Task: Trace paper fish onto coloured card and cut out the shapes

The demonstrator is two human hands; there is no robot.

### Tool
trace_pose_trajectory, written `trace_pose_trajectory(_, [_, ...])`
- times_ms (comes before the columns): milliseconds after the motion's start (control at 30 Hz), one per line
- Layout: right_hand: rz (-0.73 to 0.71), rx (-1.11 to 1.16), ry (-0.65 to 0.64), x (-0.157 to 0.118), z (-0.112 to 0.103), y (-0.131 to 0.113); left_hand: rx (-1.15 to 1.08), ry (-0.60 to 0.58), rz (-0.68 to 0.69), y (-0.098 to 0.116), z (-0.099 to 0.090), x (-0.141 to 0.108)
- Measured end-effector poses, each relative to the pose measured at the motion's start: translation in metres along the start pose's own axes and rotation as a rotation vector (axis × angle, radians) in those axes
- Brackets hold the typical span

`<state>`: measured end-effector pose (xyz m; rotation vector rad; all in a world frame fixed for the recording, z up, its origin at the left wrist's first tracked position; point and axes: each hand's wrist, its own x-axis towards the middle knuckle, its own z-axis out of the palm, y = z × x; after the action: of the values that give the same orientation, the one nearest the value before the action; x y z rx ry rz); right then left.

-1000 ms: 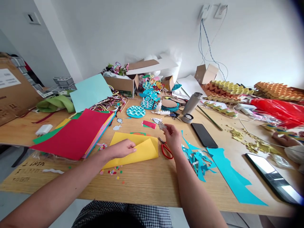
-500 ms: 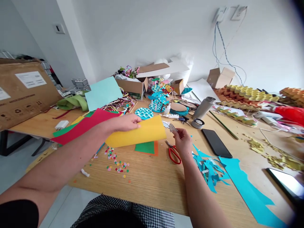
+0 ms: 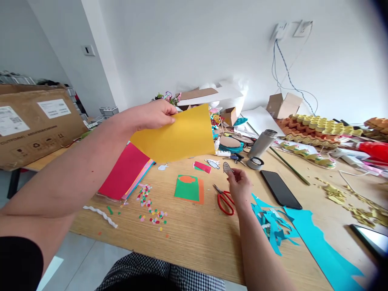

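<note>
My left hand [image 3: 156, 114] grips the top edge of a yellow paper sheet [image 3: 178, 137], held up at a slant above the table. Between the fingertips of my right hand [image 3: 240, 184] is a small grey paper fish [image 3: 227, 168]. Just below that hand lie red-handled scissors [image 3: 224, 201], blades pointing away from me. Another fish cutout [image 3: 213, 163] rests flat beyond it, near small red paper strips [image 3: 202, 167]. Green paper [image 3: 186, 190] with an orange piece lies in the middle. A stack topped with red paper [image 3: 125, 171] is partly hidden by my left arm.
Paper dots [image 3: 151, 210] are scattered in front. Blue paper scraps [image 3: 273, 226] and a black phone [image 3: 280, 189] lie right, with a metal flask [image 3: 262, 143] behind. Egg cartons [image 3: 321, 131] are stacked at the back right. A cardboard box [image 3: 39, 125] stands at far left.
My left hand has raised the yellow sheet, uncovering the green paper and red strips. The light blue sheet no longer shows behind my arm. My right hand still holds the fish.
</note>
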<state>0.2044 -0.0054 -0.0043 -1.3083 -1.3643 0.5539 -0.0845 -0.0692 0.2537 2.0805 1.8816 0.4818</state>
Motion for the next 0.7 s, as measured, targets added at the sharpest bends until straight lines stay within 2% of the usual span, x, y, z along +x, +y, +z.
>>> trace_pose_trajectory(133, [0.006, -0.032, -0.001, 0.000, -0.001, 0.002, 0.003, -0.074, 0.044, 0.004, -0.001, -0.002])
trace_pose_trajectory(433, [0.003, -0.001, -0.008, 0.001, -0.001, 0.002, -0.048, -0.448, 0.065, 0.005, -0.004, -0.013])
trace_pose_trajectory(600, [0.010, -0.024, -0.020, 0.000, -0.002, 0.000, -0.269, -0.733, 0.131, 0.008, 0.010, -0.012])
trace_pose_trajectory(700, [0.004, -0.025, -0.025, 0.001, -0.002, 0.002, -0.313, -0.844, 0.166, 0.006, 0.026, -0.006])
